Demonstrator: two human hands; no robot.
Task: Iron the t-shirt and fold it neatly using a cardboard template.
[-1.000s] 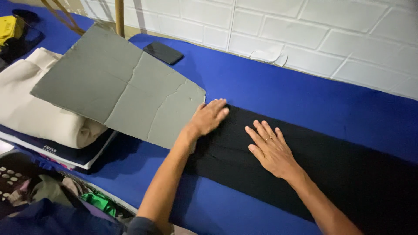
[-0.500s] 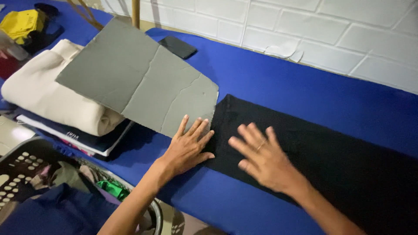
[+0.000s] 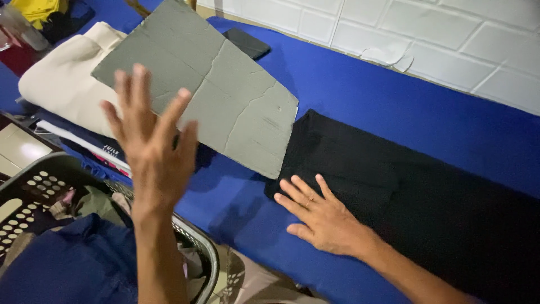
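A black garment (image 3: 405, 186) lies flat on the blue table cover (image 3: 365, 95). My right hand (image 3: 320, 217) rests palm down on the garment's near left corner, fingers spread. My left hand (image 3: 152, 141) is lifted in the air with fingers apart, holding nothing, in front of a grey cardboard sheet (image 3: 208, 84). The cardboard lies tilted on a stack of folded clothes, its lower corner touching the black garment's left edge.
A folded cream garment (image 3: 62, 84) tops the stack at left. A grey laundry basket (image 3: 50, 174) with clothes, including a dark blue piece (image 3: 67, 264), stands at the near left. A dark flat object (image 3: 247, 42) lies near the white brick wall (image 3: 439, 39).
My left hand has lifted off the black garment's edge and risen toward the camera. My right hand has slid left to the garment's near corner. The view has moved closer.
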